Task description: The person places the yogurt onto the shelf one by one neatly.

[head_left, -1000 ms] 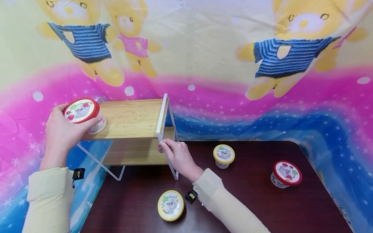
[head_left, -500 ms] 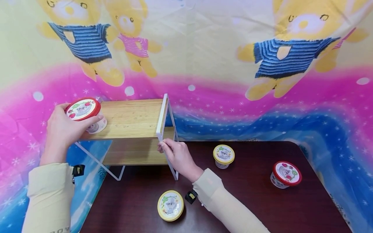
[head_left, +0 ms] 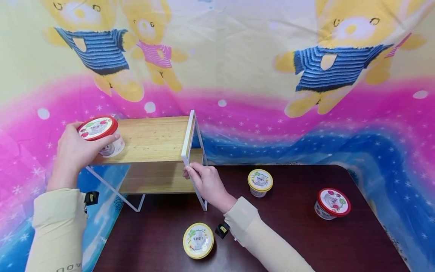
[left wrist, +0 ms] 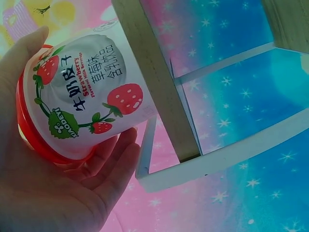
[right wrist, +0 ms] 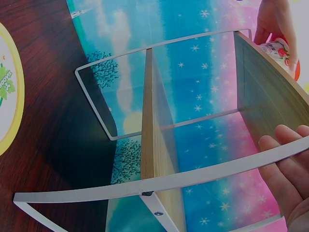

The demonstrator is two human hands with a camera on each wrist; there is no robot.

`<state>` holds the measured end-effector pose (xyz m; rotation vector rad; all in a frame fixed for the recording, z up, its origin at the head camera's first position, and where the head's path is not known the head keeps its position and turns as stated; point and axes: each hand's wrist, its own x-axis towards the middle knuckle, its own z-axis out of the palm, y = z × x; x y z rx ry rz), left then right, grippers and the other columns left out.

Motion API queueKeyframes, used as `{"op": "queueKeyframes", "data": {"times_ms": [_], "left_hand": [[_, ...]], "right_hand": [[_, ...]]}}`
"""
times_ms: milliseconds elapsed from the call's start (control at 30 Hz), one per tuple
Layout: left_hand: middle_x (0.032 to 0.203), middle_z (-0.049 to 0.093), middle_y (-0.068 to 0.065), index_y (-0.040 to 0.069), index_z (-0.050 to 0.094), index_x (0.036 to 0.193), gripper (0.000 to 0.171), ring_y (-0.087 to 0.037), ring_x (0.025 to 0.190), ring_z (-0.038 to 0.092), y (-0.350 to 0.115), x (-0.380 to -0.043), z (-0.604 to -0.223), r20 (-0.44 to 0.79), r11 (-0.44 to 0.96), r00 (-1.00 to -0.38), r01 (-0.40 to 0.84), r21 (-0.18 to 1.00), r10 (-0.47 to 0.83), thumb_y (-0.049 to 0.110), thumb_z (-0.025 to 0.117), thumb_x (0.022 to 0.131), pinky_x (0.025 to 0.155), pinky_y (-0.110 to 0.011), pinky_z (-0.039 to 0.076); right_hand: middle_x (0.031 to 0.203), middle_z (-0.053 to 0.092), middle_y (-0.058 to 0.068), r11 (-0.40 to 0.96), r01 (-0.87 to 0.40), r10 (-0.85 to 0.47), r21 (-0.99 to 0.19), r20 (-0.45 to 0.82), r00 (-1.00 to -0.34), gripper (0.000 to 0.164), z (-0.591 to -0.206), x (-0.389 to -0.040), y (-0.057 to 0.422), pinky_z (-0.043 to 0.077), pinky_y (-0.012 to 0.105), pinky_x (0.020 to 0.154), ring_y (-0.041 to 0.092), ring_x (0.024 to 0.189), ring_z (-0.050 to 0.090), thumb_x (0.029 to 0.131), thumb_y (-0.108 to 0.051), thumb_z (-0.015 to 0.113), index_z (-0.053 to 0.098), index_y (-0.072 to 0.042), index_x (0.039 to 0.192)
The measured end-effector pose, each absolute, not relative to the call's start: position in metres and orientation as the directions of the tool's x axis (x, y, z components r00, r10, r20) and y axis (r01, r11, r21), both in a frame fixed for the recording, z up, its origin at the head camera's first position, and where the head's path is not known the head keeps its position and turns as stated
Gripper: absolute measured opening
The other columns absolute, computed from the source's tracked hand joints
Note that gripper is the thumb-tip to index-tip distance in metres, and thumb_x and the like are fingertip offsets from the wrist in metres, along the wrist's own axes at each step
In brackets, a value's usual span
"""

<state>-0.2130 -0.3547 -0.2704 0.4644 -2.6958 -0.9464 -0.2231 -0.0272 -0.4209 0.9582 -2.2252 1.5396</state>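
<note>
A strawberry-flavoured milk drink cup (head_left: pixel 96 127) with a red lid is in my left hand (head_left: pixel 73 149), at the left end of the small shelf's top board (head_left: pixel 156 136). In the left wrist view, my fingers and thumb curve round the lid end of the cup (left wrist: pixel 89 96), whose base lies against the board. My right hand (head_left: pixel 210 185) grips the white metal frame (head_left: pixel 186 141) at the shelf's right front corner. From the right wrist, its fingertips (right wrist: pixel 285 137) show by the frame bar (right wrist: pixel 227 166).
On the dark table (head_left: pixel 272 234) stand a yellow-lidded cup (head_left: pixel 198 240) in front of the shelf, another yellow-lidded cup (head_left: pixel 259 181) to its right, and a red-lidded cup (head_left: pixel 333 203) farther right. A lower board (head_left: pixel 154 177) spans the shelf. A printed cloth (head_left: pixel 238 75) hangs behind.
The cup in my left hand has turned slightly and shifted a little to the right over the board. My right hand keeps its hold on the frame.
</note>
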Motion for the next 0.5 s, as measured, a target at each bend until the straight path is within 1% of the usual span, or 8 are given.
{"op": "queueKeyframes", "data": {"times_ms": [200,267,400,500], "left_hand": [[0.152,0.031,-0.031,0.006,0.009,0.161,0.124,-0.054,0.131,0.036,-0.3547,-0.2126,-0.2703,0.126,0.743,-0.923,-0.206,0.637,-0.364,0.068,0.076,0.078,0.086,-0.065,0.050],[0.154,0.028,-0.031,0.006,0.007,0.162,0.125,-0.055,0.133,0.034,-0.3542,-0.2125,-0.2701,0.125,0.742,-0.924,-0.205,0.638,-0.363,0.069,0.075,0.078,0.086,-0.066,0.049],[0.160,0.018,-0.030,0.010,-0.005,0.163,0.132,-0.057,0.140,0.026,-0.3538,-0.2123,-0.2701,0.114,0.729,-0.918,-0.220,0.649,-0.379,0.072,0.073,0.076,0.088,-0.070,0.046],[0.164,0.012,-0.028,0.014,-0.012,0.162,0.135,-0.055,0.144,0.019,-0.3538,-0.2120,-0.2712,0.118,0.712,-0.909,-0.226,0.665,-0.399,0.075,0.072,0.075,0.090,-0.072,0.043]], "right_hand": [[0.094,0.075,-0.001,0.221,-0.644,-0.364,-0.733,0.550,-0.752,0.020,-0.4202,-0.2224,-0.0269,0.055,0.022,0.082,0.007,0.087,0.071,0.107,-0.021,0.055,0.072,-0.010,0.105],[0.094,0.075,-0.002,0.226,-0.641,-0.362,-0.733,0.548,-0.754,0.020,-0.4198,-0.2221,-0.0269,0.055,0.022,0.081,0.007,0.087,0.071,0.107,-0.020,0.055,0.072,-0.010,0.105],[0.093,0.075,-0.002,0.233,-0.637,-0.364,-0.735,0.541,-0.758,0.020,-0.4196,-0.2217,-0.0268,0.055,0.022,0.081,0.006,0.086,0.071,0.107,-0.020,0.055,0.072,-0.010,0.105],[0.094,0.074,-0.003,0.238,-0.633,-0.367,-0.737,0.535,-0.761,0.021,-0.4192,-0.2213,-0.0267,0.055,0.022,0.082,0.005,0.086,0.071,0.108,-0.020,0.054,0.072,-0.010,0.105]]}}
